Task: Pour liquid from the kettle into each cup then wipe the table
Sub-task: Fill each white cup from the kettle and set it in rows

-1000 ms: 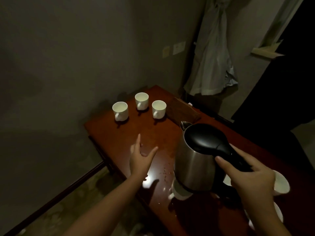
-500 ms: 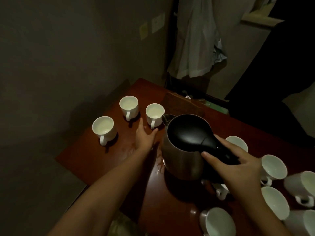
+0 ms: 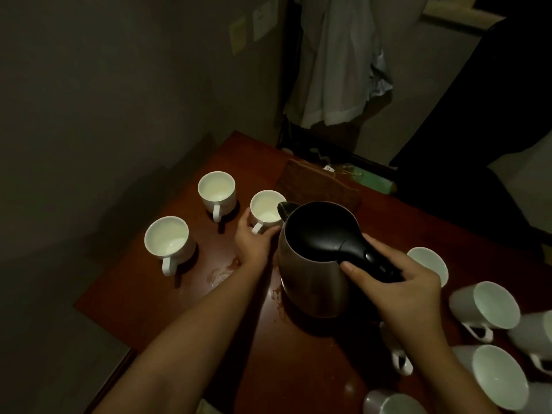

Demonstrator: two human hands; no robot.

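Three white cups stand at the far left of the table (image 3: 167, 297), and I have my left hand (image 3: 252, 245) curled around the nearest of them, the right cup (image 3: 265, 211), fingers and thumb wrapping its base beside the handle. The middle cup (image 3: 217, 191) sits just behind it to the left, and the left cup (image 3: 167, 243) stands apart, closer to the table edge. All three are upright with handles turned toward me.

My right hand (image 3: 397, 289) grips the black handle of the kettle (image 3: 316, 264), fingers clenched around it with the thumb on top. The kettle is steel with a black lid, and its spout is right at the rim of the cup I hold. I cannot tell whether liquid is running.

A wet patch (image 3: 222, 271) glistens on the wood beside my left wrist. More white cups (image 3: 490, 306) are clustered at the right, some lying tilted. A brown pouch (image 3: 316, 183) lies behind the kettle, and pale cloth (image 3: 337, 61) hangs against the wall.
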